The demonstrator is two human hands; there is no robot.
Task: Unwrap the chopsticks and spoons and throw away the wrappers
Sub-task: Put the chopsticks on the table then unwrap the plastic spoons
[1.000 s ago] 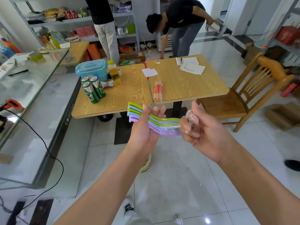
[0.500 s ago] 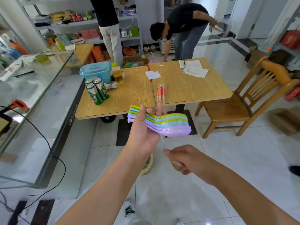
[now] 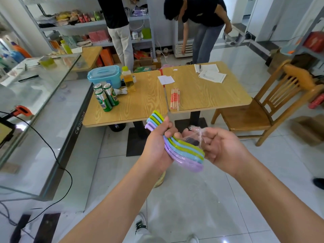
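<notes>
Right now the left hand (image 3: 158,146) is wrapped around a nested stack of plastic spoons (image 3: 182,151), fingers curled over the handles and thumb across the top. Green spoons sit uppermost, blue ones beneath them and purple at the bottom. The handle ends stick out past the hand toward 11 o'clock, and the bowls fan out toward 4 o'clock, just beside the right hand (image 3: 220,148).

That right hand is closed in a loose fist, pinching a scrunched piece of clear plastic wrapper (image 3: 197,131) between its fingers. The wrapper pokes up above the knuckles at roughly 12 o'clock from the hand and hangs over the bowl end of the spoons; whether it is fully free of the stack cannot be told.

Both hands are held in the air over the tiled floor (image 3: 192,199), in front of two wooden tables (image 3: 140,104) pushed side by side. On the right-hand table, near its front left corner, lies a bundle of chopsticks (image 3: 175,99) in red-printed sleeves, at 12 o'clock from the hands and well apart from them. Green cans (image 3: 105,97) stand on the left-hand table at about 10 o'clock. A wooden chair (image 3: 263,109) stands at 2 o'clock, beside the right-hand table.
</notes>
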